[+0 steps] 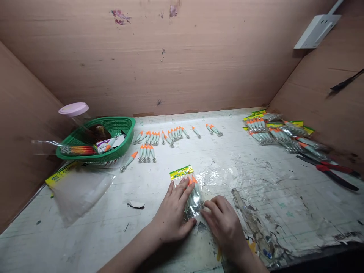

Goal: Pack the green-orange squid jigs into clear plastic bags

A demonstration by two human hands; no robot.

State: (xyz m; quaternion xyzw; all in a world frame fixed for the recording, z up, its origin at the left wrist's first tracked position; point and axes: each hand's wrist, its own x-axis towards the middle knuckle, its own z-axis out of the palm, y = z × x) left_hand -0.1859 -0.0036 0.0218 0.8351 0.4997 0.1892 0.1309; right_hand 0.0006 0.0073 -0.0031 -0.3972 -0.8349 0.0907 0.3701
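Note:
A clear plastic packet [191, 189] with a yellow header card lies on the table [256, 182] in front of me, filled with grey lures with orange tips. My left hand [173, 212] lies flat on the packet's left side, fingers stretched out. My right hand [224, 222] presses on the packet's lower right end, fingers curled down onto it. Loose grey-and-orange lures [163, 137] lie in rows further back.
A green basket [113, 153] with a pink-lidded jar [74, 110] and oddments stands at the left. Empty clear bags [76, 187] lie below it. Filled packets [278, 132] are heaped at the right, with red-handled pliers [331, 170] beside them. Wooden walls enclose three sides.

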